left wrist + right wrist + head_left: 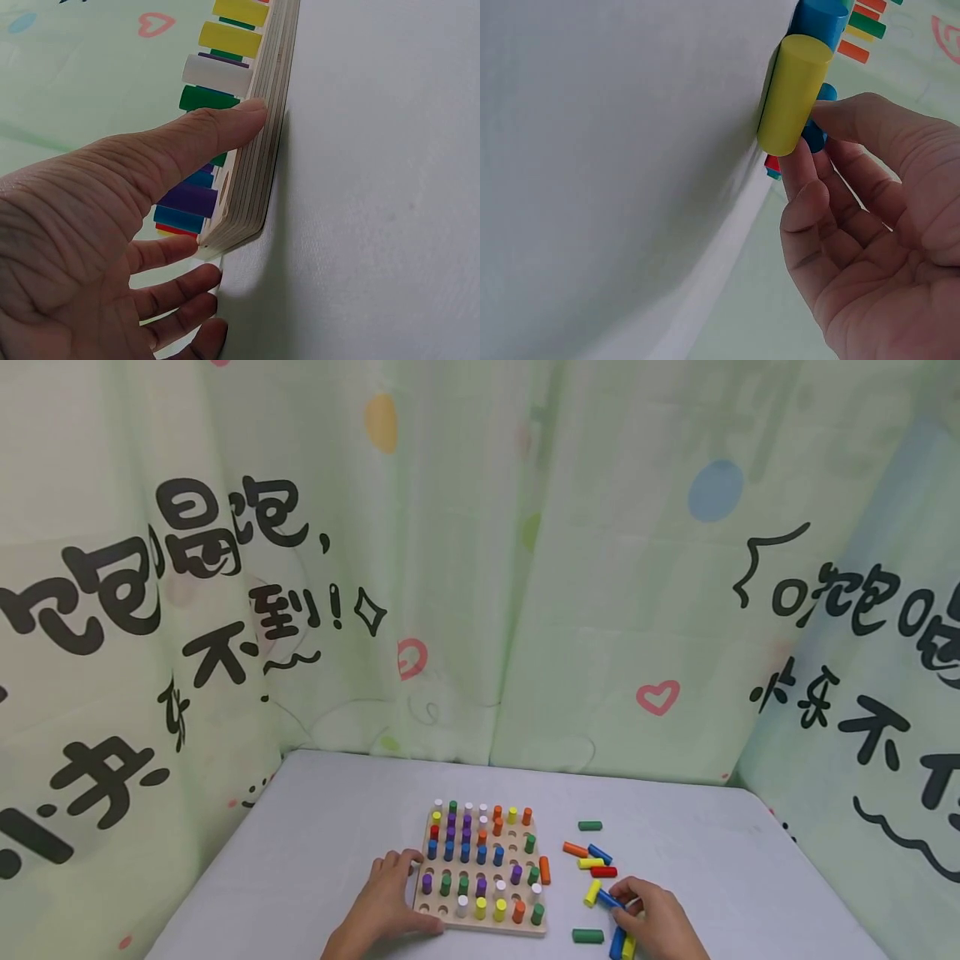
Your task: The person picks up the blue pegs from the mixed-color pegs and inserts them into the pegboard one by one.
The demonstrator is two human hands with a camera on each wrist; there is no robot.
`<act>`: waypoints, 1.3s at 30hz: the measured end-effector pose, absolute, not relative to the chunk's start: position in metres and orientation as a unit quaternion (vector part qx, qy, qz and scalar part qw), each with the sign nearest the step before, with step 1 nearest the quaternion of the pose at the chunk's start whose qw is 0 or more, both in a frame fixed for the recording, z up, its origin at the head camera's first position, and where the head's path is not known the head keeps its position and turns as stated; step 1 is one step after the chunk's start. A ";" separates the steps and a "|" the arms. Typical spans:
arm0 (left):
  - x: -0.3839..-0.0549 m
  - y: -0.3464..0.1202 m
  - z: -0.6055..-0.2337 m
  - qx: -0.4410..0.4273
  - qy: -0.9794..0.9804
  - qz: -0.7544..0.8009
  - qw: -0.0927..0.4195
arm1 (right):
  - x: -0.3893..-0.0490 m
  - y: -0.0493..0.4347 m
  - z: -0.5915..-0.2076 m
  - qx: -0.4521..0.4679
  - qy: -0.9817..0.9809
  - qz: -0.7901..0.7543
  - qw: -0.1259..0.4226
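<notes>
Hand (R) (654, 917): fingers narrow, pinching blue peg (609, 898) nr loose pegs (603, 872). L hand (386, 897): fingers wide, thumb on pegboard's (487, 927) front edge, index at L side. Orange peg (545, 870) by its R edge; table (720, 852) extends R past loose pegs.

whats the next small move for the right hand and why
I'd probably lift the blue peg and carry it toward the pegboard: the right hand appears to pinch that peg, the left hand rests against the board's edge, and two holes at its near left corner in the head view are empty.
</notes>
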State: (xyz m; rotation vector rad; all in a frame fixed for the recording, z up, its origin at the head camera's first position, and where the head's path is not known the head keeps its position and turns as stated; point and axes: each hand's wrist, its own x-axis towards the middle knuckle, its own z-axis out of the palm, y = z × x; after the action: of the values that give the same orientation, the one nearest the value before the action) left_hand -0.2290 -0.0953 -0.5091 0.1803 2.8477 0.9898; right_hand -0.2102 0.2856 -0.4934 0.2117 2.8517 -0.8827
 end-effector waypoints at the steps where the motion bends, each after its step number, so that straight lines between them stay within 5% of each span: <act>1: -0.229 -0.095 -0.509 0.061 0.941 0.326 0.058 | -0.210 0.285 -0.494 0.071 0.950 -0.295 0.072; 39: -0.228 -0.094 -0.508 0.056 0.940 0.330 0.061 | -0.217 0.230 -0.485 0.017 0.938 -0.344 -0.033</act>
State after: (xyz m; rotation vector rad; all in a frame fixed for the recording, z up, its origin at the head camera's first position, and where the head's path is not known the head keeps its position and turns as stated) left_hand -0.2281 -0.0943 -0.5081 0.1687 2.8453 0.9987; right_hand -0.2167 0.2303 -0.4847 0.0537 3.0111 -1.1047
